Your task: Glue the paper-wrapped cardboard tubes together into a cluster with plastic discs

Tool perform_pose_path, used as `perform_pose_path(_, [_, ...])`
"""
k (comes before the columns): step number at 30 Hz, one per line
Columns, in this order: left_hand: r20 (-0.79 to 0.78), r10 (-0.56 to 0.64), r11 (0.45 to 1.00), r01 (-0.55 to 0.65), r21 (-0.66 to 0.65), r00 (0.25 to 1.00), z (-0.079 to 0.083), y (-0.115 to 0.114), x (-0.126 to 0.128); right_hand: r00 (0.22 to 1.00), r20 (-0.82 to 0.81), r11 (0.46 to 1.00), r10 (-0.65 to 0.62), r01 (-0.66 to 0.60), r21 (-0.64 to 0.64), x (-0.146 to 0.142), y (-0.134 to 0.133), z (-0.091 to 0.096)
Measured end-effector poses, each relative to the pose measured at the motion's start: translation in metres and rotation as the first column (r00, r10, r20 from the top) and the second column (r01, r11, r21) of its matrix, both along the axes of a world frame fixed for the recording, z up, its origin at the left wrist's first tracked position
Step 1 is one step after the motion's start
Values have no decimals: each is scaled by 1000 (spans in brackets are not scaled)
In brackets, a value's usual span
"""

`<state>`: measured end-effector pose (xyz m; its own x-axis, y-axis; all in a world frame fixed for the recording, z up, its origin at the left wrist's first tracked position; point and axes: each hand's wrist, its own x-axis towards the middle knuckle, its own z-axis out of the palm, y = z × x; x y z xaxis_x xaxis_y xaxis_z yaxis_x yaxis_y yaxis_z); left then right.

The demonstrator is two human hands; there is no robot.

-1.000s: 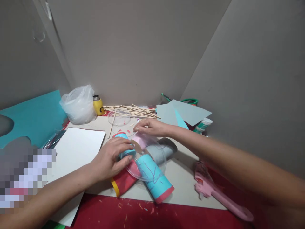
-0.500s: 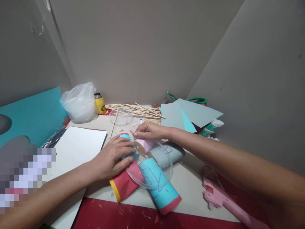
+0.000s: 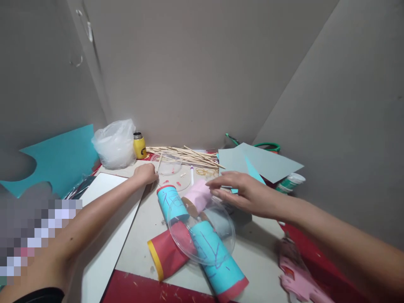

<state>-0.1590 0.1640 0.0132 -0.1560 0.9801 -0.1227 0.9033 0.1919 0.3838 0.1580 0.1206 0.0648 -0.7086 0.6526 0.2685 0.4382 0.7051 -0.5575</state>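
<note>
Paper-covered tubes lie in a ring under a clear plastic disc [image 3: 232, 242]. Two are blue with red ends, a far blue tube [image 3: 172, 201] and a near blue tube [image 3: 222, 263]. Between them are a red tube [image 3: 170, 250] with a yellow rim, a pink tube [image 3: 202, 195] and a grey tube [image 3: 219, 219], partly covered by the disc. My left hand [image 3: 145, 173] is closed at the lower end of a thin wooden stick [image 3: 160, 162]; its fingertips are partly hidden. My right hand [image 3: 238, 189], fingers stretched out, hovers beside the pink tube.
Wooden sticks [image 3: 189, 155], a second clear disc [image 3: 170, 162], a white marker [image 3: 192, 174] and a yellow bottle [image 3: 139, 146] are at the back. A plastic bag [image 3: 115, 143] stands left, above a white board [image 3: 104, 252]. Grey sheets [image 3: 268, 160] and a pink glue gun [image 3: 298, 273] are right.
My left hand has left the far blue tube and reached back to the wooden stick. My right hand has drawn right from the pink tube's far side, its fingers extended. The view has shifted slightly.
</note>
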Motion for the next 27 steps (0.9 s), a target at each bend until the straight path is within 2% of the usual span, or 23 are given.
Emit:
perform_pose_path(2, [76,27,999,-25,-32,997,-2,7,0,1000,25,1000,11,-11,-12,4,-5,-3])
perform_pose_path(4, [179,49,997,-38,-60,983,4,12,-2,999,28,1000,15,-15,-12,6,-8,-5])
perform_pose_path(7, [370,76,994,-41,-100,926,23,13,-7,999,44,1000,17,-17,5,6,-8,-4])
perform_pose_path(10, [557,83,993,-21,-118,826,47,2,-19,998,54,1000,14,-14,8,6,-9,-2])
perform_pose_path(13, [704,77,993,11,-119,706,64,-27,-34,999,43,1000,3,-3,-9,4,-11,0])
perform_pose_path(17, [819,62,993,51,-110,571,74,-78,-46,997,-78,998,1,-6,-67,-5,-19,6])
perform_pose_path(19, [884,65,990,83,-116,463,75,-102,-44,987,-162,992,-5,-16,-129,-13,-23,9])
perform_pose_path(21, [905,58,990,94,-107,421,75,-123,-34,973,-228,967,-22,-37,-253,-24,-27,9])
perform_pose_path(22, [906,40,990,108,-94,420,74,-131,-27,966,-257,933,-41,-55,-355,-30,-29,8])
perform_pose_path(23, [905,12,988,131,-75,425,73,-138,-19,955,-286,875,-74,-75,-478,-36,-31,6])
perform_pose_path(25, [905,-48,978,206,-44,422,70,-149,-1,922,-348,689,-172,-139,-711,-47,-33,-1])
perform_pose_path(26, [908,-64,965,257,-49,415,67,-152,7,895,-384,596,-229,-183,-782,-51,-34,-5])
perform_pose_path(27, [914,-73,952,301,-55,399,64,-154,15,859,-426,531,-283,-229,-816,-55,-34,-8])
